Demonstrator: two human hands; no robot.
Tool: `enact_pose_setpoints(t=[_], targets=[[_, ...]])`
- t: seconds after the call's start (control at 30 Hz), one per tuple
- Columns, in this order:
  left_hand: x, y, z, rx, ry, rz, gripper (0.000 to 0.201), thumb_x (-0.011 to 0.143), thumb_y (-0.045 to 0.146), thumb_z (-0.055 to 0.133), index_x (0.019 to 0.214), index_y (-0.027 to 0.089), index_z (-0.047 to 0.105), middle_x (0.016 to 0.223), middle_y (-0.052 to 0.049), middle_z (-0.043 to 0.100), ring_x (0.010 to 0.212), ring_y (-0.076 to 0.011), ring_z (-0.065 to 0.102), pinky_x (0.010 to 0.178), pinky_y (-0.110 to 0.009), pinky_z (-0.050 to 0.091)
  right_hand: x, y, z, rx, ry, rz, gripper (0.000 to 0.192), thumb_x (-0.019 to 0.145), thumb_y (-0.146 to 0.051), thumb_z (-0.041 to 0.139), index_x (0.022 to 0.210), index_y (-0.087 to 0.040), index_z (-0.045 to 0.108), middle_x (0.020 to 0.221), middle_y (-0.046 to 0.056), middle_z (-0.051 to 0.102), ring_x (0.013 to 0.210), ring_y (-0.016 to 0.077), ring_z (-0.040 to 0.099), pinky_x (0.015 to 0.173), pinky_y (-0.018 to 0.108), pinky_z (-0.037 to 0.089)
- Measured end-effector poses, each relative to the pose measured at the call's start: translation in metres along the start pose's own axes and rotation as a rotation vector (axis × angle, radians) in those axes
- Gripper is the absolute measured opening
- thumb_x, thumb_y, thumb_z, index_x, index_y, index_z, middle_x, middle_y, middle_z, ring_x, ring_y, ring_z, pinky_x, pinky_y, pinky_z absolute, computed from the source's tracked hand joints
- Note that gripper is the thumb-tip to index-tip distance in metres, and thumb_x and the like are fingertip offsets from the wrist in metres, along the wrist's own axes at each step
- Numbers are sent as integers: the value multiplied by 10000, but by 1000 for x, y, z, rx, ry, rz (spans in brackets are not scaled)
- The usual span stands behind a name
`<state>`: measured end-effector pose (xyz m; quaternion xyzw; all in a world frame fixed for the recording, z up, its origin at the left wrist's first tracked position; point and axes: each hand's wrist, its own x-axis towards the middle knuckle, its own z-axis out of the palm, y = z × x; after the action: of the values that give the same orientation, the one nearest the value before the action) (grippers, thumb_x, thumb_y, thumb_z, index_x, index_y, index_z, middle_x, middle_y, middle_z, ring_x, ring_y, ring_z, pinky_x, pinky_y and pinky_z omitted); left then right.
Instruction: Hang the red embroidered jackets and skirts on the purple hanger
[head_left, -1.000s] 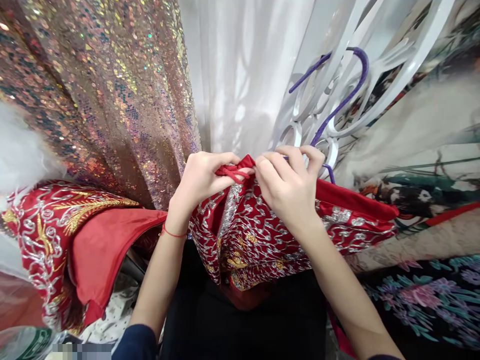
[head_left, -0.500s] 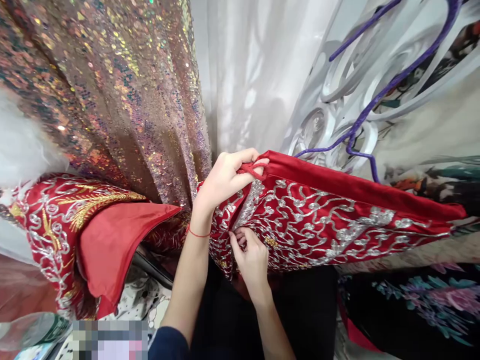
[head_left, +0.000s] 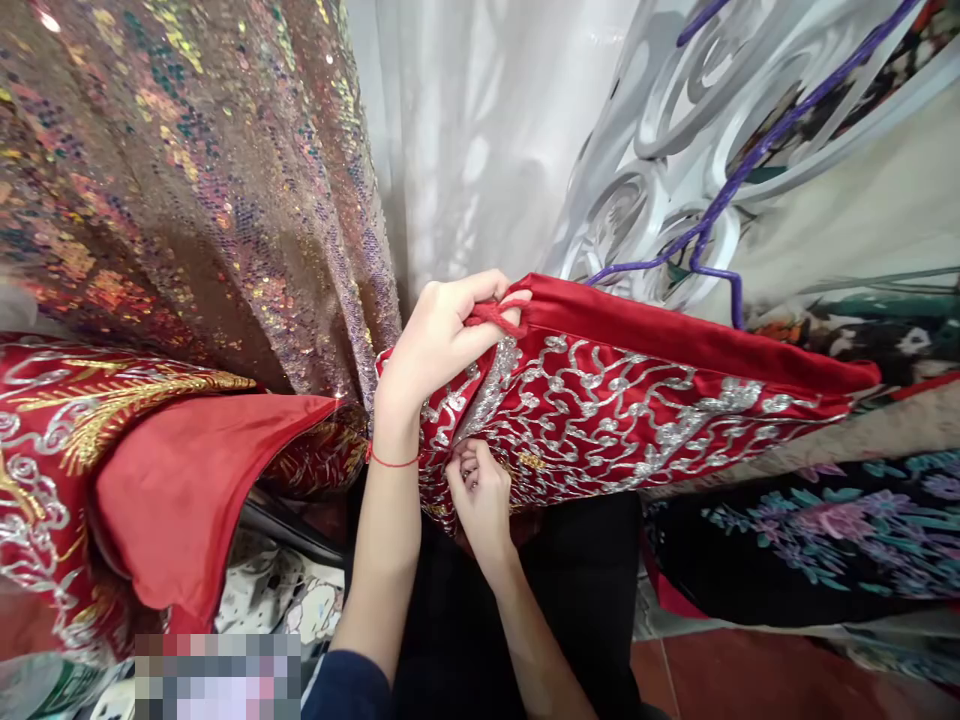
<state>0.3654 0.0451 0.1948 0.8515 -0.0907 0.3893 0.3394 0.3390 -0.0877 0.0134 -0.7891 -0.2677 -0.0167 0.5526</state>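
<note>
A red skirt (head_left: 600, 400) with silver embroidery and a plain red waistband stretches rightward from my hands on a purple hanger's side. My left hand (head_left: 442, 330) grips its upper left corner, with a red cord (head_left: 496, 315) looped between the fingers. Lower down, my right hand (head_left: 481, 495) pinches the embroidered cloth near an edge or fold; the fingertips partly hide what is between them. A thin red string circles my left wrist.
A purple hanger (head_left: 716, 215) hangs before white scrollwork (head_left: 637, 210) behind the skirt. Sequined fabric (head_left: 247, 200) drapes at the left, above another red embroidered garment (head_left: 180, 490). Black floral cloth (head_left: 817, 540) lies right, over a tiled floor (head_left: 750, 675). A plastic bottle (head_left: 52, 685) is at lower left.
The view has shifted, so most things appear a little further left and higher. Both hands keep their hold on the skirt, with little change in finger position.
</note>
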Motion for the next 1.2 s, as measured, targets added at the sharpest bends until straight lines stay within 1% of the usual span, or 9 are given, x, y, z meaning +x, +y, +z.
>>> enact_pose_setpoints(t=[0.1, 0.23, 0.4, 0.53, 0.63, 0.73, 0.87, 1.03, 1.2], targets=[[-1, 0, 0, -23, -6, -4, 244, 907, 263, 533, 671, 200, 530, 585, 39, 445, 561, -97, 417, 545, -228, 377, -1, -4, -1, 45, -32, 6, 25, 898, -237, 499, 897, -213, 506, 732, 15, 630, 581, 128, 588, 511, 232, 447], [-2, 0, 1, -67, -24, -42, 236, 906, 272, 530, 680, 203, 520, 592, 40, 461, 577, -102, 411, 562, -239, 373, -1, -9, 1, 83, -70, 20, 132, 903, -313, 580, 893, -220, 487, 712, 4, 622, 567, 128, 581, 503, 229, 453], [-3, 2, 0, -108, -34, -47, 224, 882, 252, 528, 669, 200, 485, 608, 39, 459, 600, -103, 405, 591, -241, 365, -2, -10, 3, 191, -72, 130, 118, 931, -310, 528, 860, -219, 501, 697, 6, 636, 565, 134, 598, 527, 240, 473], [-3, 4, -1, -120, -52, -77, 205, 875, 254, 513, 681, 195, 487, 617, 42, 462, 606, -98, 386, 595, -230, 357, -5, -12, -1, 448, -162, 248, 172, 909, -342, 578, 803, -219, 521, 630, -29, 593, 528, 117, 583, 532, 232, 490], [-2, 5, -2, -122, -57, -89, 190, 869, 234, 510, 686, 188, 494, 622, 48, 455, 604, -89, 369, 594, -220, 352, -5, -15, -4, 712, -187, 317, 208, 865, -377, 658, 780, -211, 565, 702, -9, 636, 645, 135, 656, 625, 250, 548], [-1, 5, -2, -118, -47, -86, 191, 876, 240, 515, 693, 186, 501, 625, 50, 442, 599, -87, 352, 584, -219, 342, -4, -17, -3, 832, -160, 363, 264, 821, -417, 728, 755, -214, 572, 725, -10, 636, 721, 154, 676, 672, 270, 565], [-1, 5, -1, -84, -47, -81, 190, 878, 246, 515, 697, 189, 504, 629, 48, 434, 603, -91, 356, 578, -221, 341, -6, -18, -1, 835, -117, 374, 296, 818, -435, 747, 738, -208, 574, 737, -19, 624, 715, 130, 640, 750, 278, 552], [-3, 5, 0, -60, -40, -75, 175, 864, 217, 510, 691, 191, 503, 615, 53, 416, 590, -91, 350, 576, -225, 338, -9, -20, -2, 739, -56, 313, 282, 836, -412, 737, 726, -202, 585, 664, -41, 551, 632, 92, 516, 623, 210, 456], [-2, 4, 2, -69, -31, -77, 215, 893, 259, 528, 691, 185, 533, 611, 46, 461, 593, -91, 403, 593, -229, 367, -12, -25, -5, 770, -90, 291, 216, 829, -399, 742, 847, -205, 648, 818, 7, 650, 801, 136, 622, 765, 248, 522]])
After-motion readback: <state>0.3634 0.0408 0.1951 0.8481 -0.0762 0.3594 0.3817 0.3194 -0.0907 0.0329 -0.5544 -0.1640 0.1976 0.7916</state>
